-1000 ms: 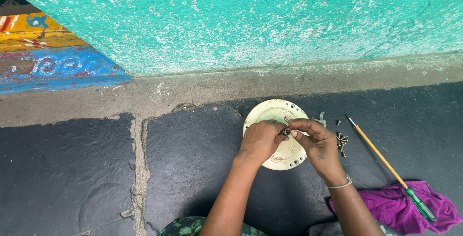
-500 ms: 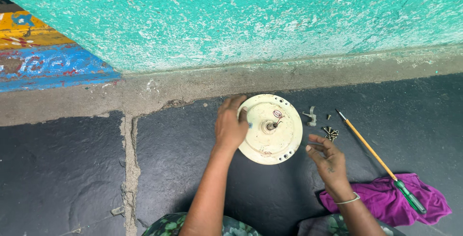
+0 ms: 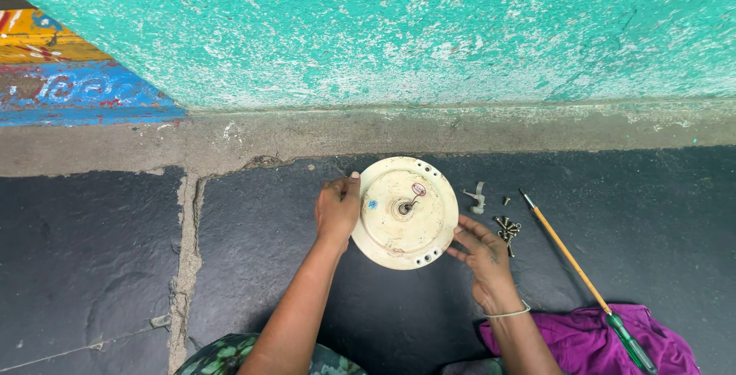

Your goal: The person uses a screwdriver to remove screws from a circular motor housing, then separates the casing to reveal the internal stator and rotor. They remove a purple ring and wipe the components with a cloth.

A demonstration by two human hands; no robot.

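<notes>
At the centre of the frame, the round cream-painted metal disc (image 3: 405, 212) is showing a dull, scuffed, stained finish. Right of it, the small dark metal screws (image 3: 507, 228) are looking matt. The long screwdriver (image 3: 583, 275) is showing a wood-coloured shaft and glossy green plastic handle, lying on soft purple cloth (image 3: 590, 340). The dark stone floor (image 3: 253, 268) is looking rough; the turquoise plastered wall (image 3: 429, 30) is flaking.

The light is soft and even, like daylight on a cloudy day. Nothing looks too bright or too dark. The shadows are small and faint, just a thin dark edge under the round cream disc (image 3: 405, 212) and beside each hand. The dark stone floor (image 3: 253, 268) shines a little. The picture is sharp, with no blur. The wall's bottom edge (image 3: 383, 126) bends slightly.
</notes>
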